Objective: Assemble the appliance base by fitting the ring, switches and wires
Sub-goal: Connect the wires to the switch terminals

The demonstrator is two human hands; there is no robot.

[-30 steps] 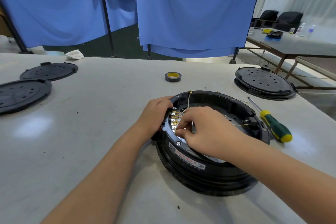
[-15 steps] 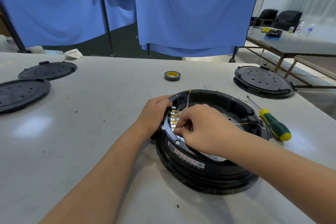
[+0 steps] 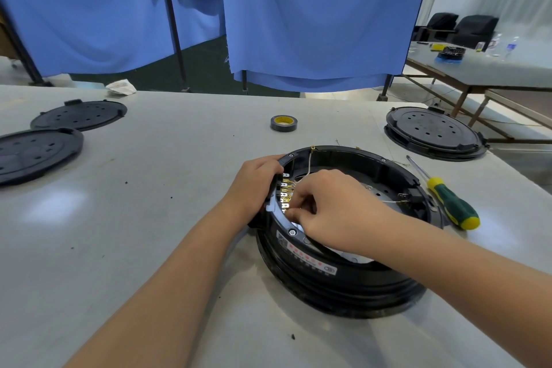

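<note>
left hand [image 3: 254, 185] grips base [image 3: 343, 287] rim, right hand [image 3: 337, 209] pinches terminals [image 3: 285, 193] (screwdriver [image 3: 451, 203] beside)

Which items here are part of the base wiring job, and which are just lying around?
In use:
- appliance base, gripped at its rim by the left hand
- terminals and wires, worked by the right hand

Lying about:
- screwdriver
- tape roll
- black covers
- second base

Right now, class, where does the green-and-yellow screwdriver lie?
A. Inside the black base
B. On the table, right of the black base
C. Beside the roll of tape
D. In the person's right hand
B: the screwdriver lies on the table, just right of the black base, untouched by either hand.
</note>
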